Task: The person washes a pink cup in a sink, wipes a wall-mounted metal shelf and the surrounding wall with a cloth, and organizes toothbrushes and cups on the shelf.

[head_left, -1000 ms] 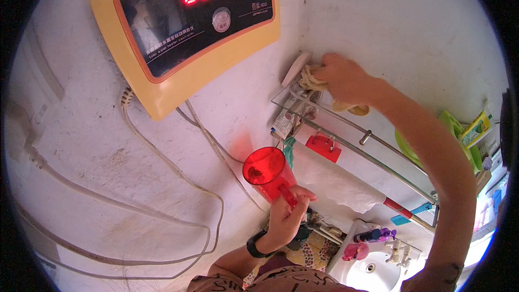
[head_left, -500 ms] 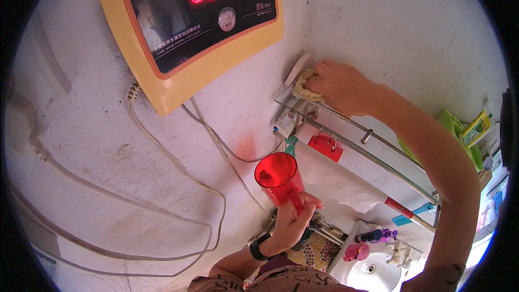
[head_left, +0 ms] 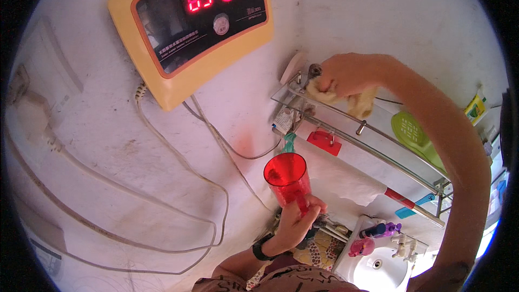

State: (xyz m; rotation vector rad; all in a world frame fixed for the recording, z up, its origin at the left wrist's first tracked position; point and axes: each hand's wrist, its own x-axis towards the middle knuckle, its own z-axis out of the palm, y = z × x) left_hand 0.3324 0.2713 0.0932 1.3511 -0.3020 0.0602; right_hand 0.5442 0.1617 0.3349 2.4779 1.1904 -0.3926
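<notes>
In the middle of the view, my left hand [head_left: 291, 230] is closed around the handle of a see-through red mug [head_left: 286, 177], its open top tipped toward me. Its inside shows a dark spot. Farther up and to the right, my right hand [head_left: 348, 75] grips a pale yellow cloth [head_left: 362, 103] over the left end of a glass wall shelf [head_left: 282, 96] with metal rails. Part of the cloth hangs down behind the front rail. A small round dark metal piece [head_left: 315, 70] shows beside my fingers; I cannot tell what it is.
A yellow-framed controller [head_left: 178, 89] with a lit display hangs on the left wall, cables below it. Along the shelf are a green plastic basket [head_left: 413, 132] and a yellow tube [head_left: 476, 109]. Beneath hang a red card [head_left: 324, 143] and white cloth [head_left: 346, 178], above a white sink [head_left: 397, 270].
My right hand has moved slightly right along the shelf with the cloth, which now hangs looser, and the metal piece has come into sight. The mug has shifted a little right in view.
</notes>
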